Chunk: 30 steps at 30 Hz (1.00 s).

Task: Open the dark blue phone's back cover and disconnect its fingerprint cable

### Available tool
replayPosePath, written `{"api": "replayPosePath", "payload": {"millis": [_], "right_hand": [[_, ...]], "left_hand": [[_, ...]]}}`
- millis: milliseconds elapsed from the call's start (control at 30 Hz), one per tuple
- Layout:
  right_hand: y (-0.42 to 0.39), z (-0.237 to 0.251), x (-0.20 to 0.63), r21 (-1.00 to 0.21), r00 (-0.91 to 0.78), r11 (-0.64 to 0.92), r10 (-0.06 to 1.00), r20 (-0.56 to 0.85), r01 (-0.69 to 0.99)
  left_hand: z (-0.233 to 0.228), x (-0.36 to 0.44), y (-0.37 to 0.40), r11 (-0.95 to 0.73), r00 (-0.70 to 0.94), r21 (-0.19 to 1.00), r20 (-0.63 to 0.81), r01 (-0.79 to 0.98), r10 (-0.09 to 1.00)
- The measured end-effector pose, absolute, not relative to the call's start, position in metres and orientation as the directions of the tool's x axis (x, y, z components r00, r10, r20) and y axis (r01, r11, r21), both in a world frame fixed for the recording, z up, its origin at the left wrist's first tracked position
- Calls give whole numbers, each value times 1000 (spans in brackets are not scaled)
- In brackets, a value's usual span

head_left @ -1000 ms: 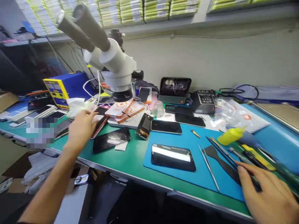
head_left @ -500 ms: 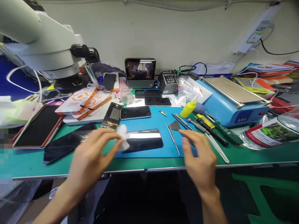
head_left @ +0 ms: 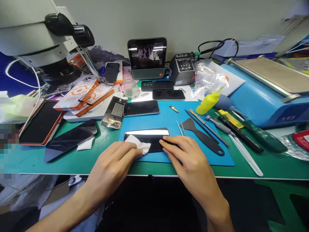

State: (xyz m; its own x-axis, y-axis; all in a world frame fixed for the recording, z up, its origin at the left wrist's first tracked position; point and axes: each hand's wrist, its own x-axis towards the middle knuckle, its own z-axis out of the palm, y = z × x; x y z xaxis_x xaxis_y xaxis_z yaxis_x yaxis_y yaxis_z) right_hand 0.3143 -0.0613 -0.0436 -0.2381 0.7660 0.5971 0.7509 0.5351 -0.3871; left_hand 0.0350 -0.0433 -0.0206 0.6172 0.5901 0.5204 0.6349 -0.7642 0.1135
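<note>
A black phone [head_left: 155, 145] lies screen up on the blue mat, a white glare band along its far side. My left hand [head_left: 114, 161] pinches a white wipe [head_left: 142, 146] and presses it on the phone's left part. At the phone's other end, my right hand [head_left: 190, 158] grips the edge, fingers closed over the glass and thumb hidden or hard to make out. Tweezers [head_left: 180, 128] lie just beyond the right fingers, partly covered by them. Beside them rests a black plastic spudger [head_left: 202, 137].
Behind the phone lie another phone [head_left: 141, 108] and an opened phone body [head_left: 114, 112]. To the right are a yellow bottle [head_left: 208, 103], knives and a green-handled screwdriver [head_left: 265, 137]. A microscope [head_left: 60, 48] overhangs the left; a blue heating plate [head_left: 260, 96] stands right.
My left hand has lowered the wipe onto the phone. My right hand has moved left from near the spudger to the phone's right end. The head view has tilted down.
</note>
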Motion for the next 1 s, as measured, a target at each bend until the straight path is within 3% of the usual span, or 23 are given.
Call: {"api": "replayPosePath", "payload": {"millis": [267, 433, 733, 1000], "right_hand": [[-60, -45, 312, -385, -240, 545, 757, 607, 745], [-60, -45, 312, -374, -250, 547, 757, 604, 749], [-62, -45, 312, -409, -237, 530, 779, 580, 742], [-60, -45, 312, -417, -247, 532, 786, 567, 737]], "left_hand": [[-13, 40, -42, -686, 530, 183, 507, 704, 680], [-24, 73, -34, -707, 528, 227, 524, 670, 668], [-16, 32, -45, -675, 519, 237, 483, 698, 705], [-22, 67, -40, -715, 537, 227, 522, 662, 663]]}}
